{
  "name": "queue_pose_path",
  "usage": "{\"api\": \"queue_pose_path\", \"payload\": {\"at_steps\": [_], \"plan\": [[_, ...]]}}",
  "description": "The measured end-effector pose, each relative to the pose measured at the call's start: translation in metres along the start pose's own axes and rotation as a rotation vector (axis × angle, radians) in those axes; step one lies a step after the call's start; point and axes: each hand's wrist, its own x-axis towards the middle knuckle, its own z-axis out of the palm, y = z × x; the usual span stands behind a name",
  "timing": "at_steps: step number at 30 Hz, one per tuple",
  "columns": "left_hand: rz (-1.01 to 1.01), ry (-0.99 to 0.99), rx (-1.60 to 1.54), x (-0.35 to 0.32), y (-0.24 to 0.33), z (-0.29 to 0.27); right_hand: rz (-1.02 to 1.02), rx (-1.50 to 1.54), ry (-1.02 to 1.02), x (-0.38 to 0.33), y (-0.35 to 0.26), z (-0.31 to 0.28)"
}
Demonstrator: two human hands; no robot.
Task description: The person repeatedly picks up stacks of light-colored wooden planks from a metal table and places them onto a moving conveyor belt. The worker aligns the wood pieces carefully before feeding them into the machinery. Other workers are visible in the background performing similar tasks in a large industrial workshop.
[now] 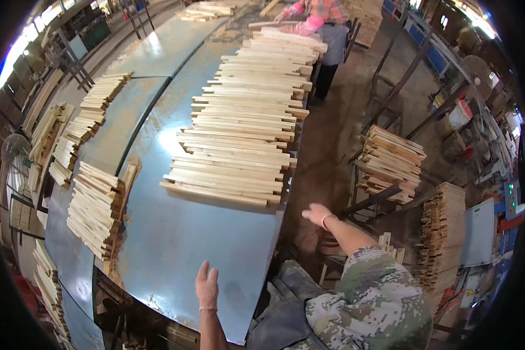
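My left hand [207,286], in a pale pinkish work glove, hovers over the near part of the grey metal table [216,239]. Its fingers point up and apart, and nothing is in them. Off the table's right edge, my right hand [317,215] wears a similar glove; its fingers reach out to the left, apparently holding nothing. Beyond both hands, a long row of pale wooden strips [233,151] lies side by side across the table. The nearest strip [216,194] is closest to my right hand, with a gap between them.
More wooden strips [96,210] lie stacked along the left side. Racked strips [391,160] and a tall stack [443,233] stand to my right, near a grey cabinet [478,233]. At the row's far end, a person in an orange checked shirt [326,10] handles strips with pink gloves.
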Motion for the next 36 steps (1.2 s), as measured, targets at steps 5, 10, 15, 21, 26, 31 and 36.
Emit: {"api": "queue_pose_path", "payload": {"at_steps": [5,10,15,21,26,31,36], "plan": [[0.428,-0.181,0.745,0.153,0.151,0.134,-0.013,0.297,0.285,0.133,-0.025,-0.109],[0.701,-0.031,0.968,0.291,0.26,0.251,0.022,0.233,0.413,0.208,-0.085,-0.215],[0.675,-0.276,0.989,0.351,0.249,0.328,-0.009,0.144,0.491,0.267,-0.114,-0.267],[0.575,-0.272,0.764,0.339,0.263,0.298,-0.123,0.137,0.511,0.325,-0.087,-0.263],[0.276,0.515,0.414,0.272,0.155,0.19,-0.18,0.113,0.57,0.33,-0.081,-0.263],[-0.223,0.403,0.427,0.222,0.013,0.115,-0.31,0.273,0.404,0.277,-0.064,-0.22],[-0.259,0.51,0.027,0.211,-0.014,0.111,-0.327,0.108,0.186,0.157,-0.085,-0.16]]}}
